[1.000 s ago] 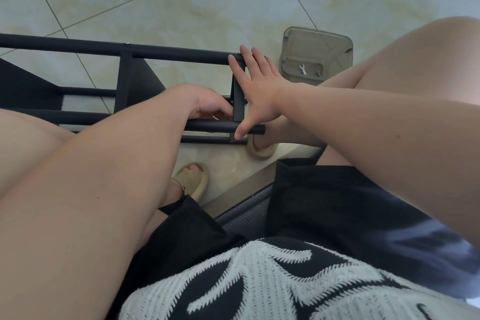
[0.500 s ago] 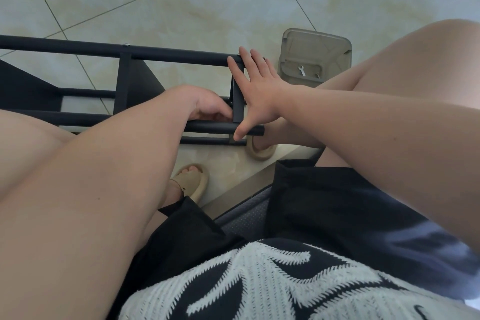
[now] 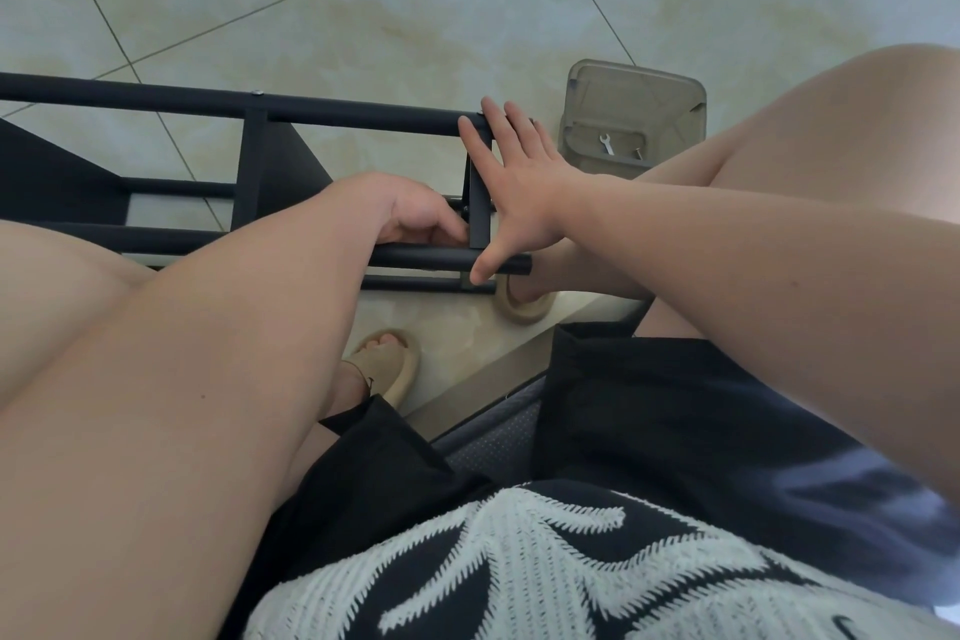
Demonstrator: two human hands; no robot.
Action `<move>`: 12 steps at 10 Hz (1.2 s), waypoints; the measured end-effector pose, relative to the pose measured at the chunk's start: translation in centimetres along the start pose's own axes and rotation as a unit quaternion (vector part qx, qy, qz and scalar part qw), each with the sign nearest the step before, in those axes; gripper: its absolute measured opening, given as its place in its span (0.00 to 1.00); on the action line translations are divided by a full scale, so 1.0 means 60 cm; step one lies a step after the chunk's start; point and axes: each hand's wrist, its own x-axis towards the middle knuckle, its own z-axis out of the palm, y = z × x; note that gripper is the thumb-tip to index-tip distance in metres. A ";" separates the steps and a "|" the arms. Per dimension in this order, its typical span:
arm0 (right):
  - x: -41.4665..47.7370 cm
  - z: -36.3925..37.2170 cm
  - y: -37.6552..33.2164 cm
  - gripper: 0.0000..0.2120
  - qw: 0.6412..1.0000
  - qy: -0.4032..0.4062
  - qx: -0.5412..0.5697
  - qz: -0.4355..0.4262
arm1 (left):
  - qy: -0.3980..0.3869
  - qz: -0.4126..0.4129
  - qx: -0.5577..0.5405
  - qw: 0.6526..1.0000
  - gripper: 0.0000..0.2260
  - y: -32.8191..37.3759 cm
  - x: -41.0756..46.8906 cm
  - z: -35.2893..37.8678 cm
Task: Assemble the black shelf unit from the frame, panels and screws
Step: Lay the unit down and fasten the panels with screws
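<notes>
The black frame (image 3: 363, 112) lies on its side, long rails running left to right and ending just left of the plastic box (image 3: 636, 120). At that box-side end the right hand (image 3: 519, 192) presses flat, fingers straight. The left hand (image 3: 415, 213) curls its fingers there; whether it grips anything cannot be told.

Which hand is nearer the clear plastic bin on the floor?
Right. The right hand lies flat against the end of the frame, just left of the bin in the picture. The left hand is farther off, curled inside the frame.
</notes>
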 end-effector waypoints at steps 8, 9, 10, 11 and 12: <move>0.001 0.001 0.002 0.79 1.000 -0.003 0.007 0.001 | -0.009 0.011 0.002 1.000 0.11 0.001 -0.004 0.002; 0.001 0.001 0.001 0.79 1.000 -0.003 0.007 0.001 | -0.017 0.002 -0.008 1.000 0.10 0.001 -0.005 0.003; 0.001 0.002 0.001 0.79 1.000 -0.002 0.008 0.000 | 0.026 0.002 0.019 0.999 0.05 0.004 -0.003 0.005; 0.001 0.002 0.002 0.79 1.000 -0.004 0.008 0.001 | 0.029 0.001 0.025 0.999 0.10 0.005 -0.006 0.007; 0.001 0.002 0.002 0.79 1.000 -0.005 0.008 0.001 | 0.000 0.008 0.006 1.000 0.14 0.000 -0.004 0.002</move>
